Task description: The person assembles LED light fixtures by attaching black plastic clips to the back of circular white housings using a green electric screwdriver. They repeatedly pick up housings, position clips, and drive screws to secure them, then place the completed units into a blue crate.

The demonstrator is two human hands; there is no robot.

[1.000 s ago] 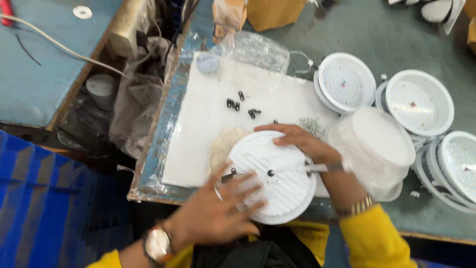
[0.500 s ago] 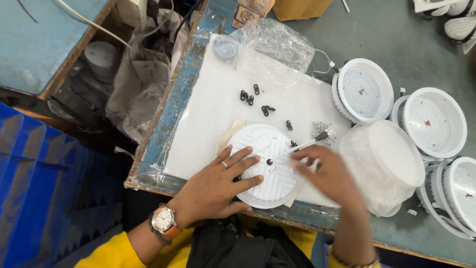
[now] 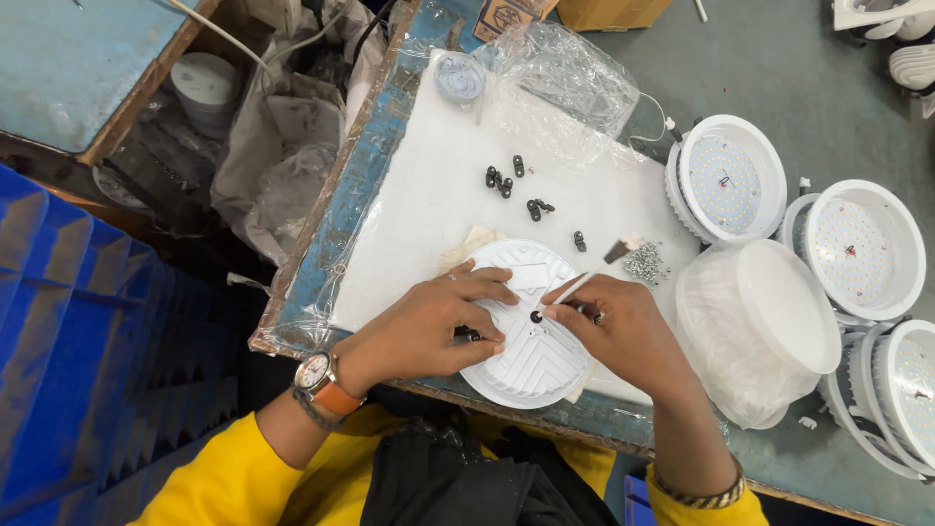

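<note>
A round white lamp housing (image 3: 534, 362) lies back side up on the white sheet (image 3: 438, 195) near the table's front edge. My left hand (image 3: 429, 326) presses flat on its left half, fingers spread, with a small black clip (image 3: 469, 335) under the fingertips. My right hand (image 3: 623, 331) pinches a thin white-handled screwdriver (image 3: 584, 276), whose tip meets a small black part (image 3: 536, 317) at the housing's middle. A watch with an orange strap (image 3: 319, 380) sits on my left wrist.
Several loose black clips (image 3: 511, 185) and a small heap of screws (image 3: 643, 263) lie on the sheet. Round white LED lamps (image 3: 726, 180) stand at the right beside a bagged stack of white discs (image 3: 769, 326). Crumpled clear plastic (image 3: 565, 83) lies at the back; blue crates (image 3: 68, 321) stand at the left.
My right hand has drawn in over the housing and now holds the screwdriver tip on its middle. My left hand has shifted up onto the housing's left half.
</note>
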